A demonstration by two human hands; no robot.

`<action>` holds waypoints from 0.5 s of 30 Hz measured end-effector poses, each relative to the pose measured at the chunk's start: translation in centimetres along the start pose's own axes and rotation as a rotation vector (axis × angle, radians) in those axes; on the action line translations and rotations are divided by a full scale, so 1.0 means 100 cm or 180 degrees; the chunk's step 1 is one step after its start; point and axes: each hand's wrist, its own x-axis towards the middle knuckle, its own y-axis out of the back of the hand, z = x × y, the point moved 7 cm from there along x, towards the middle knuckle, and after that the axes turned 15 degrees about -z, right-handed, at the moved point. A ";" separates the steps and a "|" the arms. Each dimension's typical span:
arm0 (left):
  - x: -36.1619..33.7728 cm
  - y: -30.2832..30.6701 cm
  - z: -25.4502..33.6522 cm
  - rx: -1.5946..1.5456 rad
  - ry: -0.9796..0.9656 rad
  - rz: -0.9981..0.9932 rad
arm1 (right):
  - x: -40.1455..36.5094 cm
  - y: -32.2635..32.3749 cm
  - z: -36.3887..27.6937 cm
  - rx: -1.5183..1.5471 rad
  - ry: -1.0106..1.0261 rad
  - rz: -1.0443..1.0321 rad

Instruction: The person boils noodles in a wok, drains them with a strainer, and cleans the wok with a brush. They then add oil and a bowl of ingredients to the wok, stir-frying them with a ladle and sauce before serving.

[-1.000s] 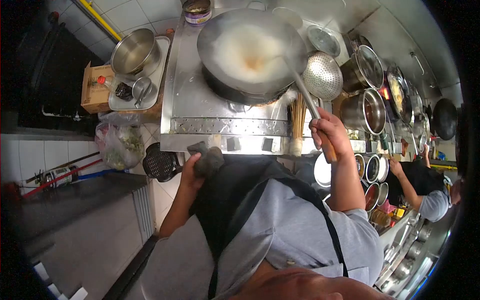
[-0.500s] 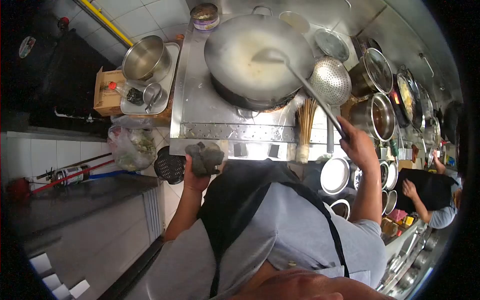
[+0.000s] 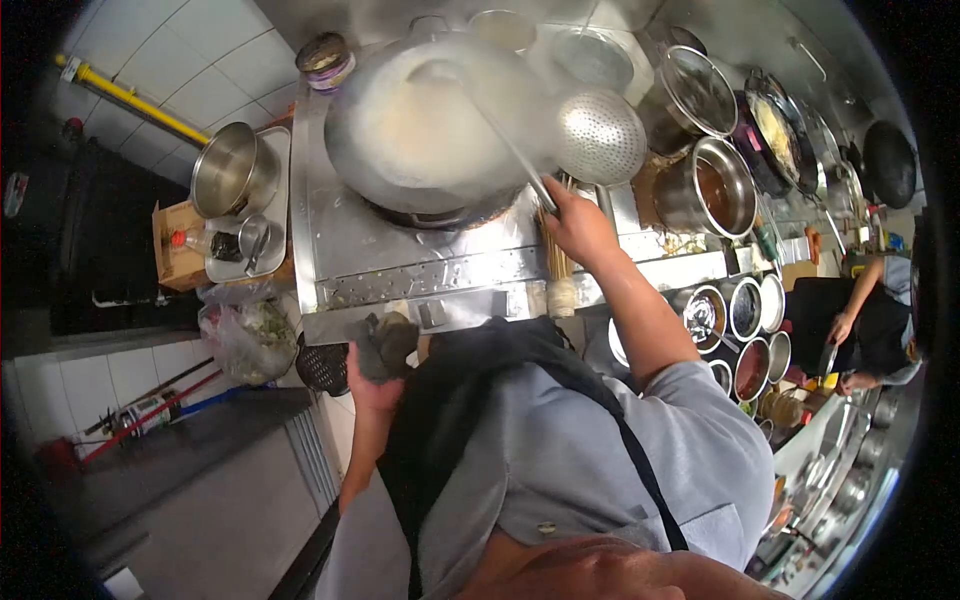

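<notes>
My right hand (image 3: 583, 225) is closed around the end of a long-handled ladle (image 3: 512, 147). The ladle's bowl, blurred by steam, is at the far part of a big wok (image 3: 352, 150) on the stove. Pale, cloudy liquid (image 3: 430, 125) steams in the wok. Near the stove's front edge, my left hand (image 3: 372, 388) grips a dark grey cloth (image 3: 388, 346); its fingers are partly hidden by the cloth. Just beyond my right hand lie a perforated skimmer (image 3: 602, 138) and a bamboo brush (image 3: 561, 296).
Left of the stove, a steel pot (image 3: 235, 172) stands on a tray with a red-capped bottle (image 3: 195, 241). Steel pots (image 3: 712, 190) and seasoning bowls (image 3: 751, 368) crowd the right side. Another person (image 3: 838, 318) works at the far right. A plastic bag (image 3: 245, 340) hangs lower left.
The ladle's bowl has moved from the wok's middle toward its far side, my right arm reaching forward with it. Steam looks thicker. The whole view has shifted, and the other person's hands have moved.
</notes>
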 end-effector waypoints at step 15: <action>-0.020 -0.075 -0.011 0.1738 0.0129 0.0589 | -0.001 -0.021 -0.029 0.4721 0.0046 -0.1871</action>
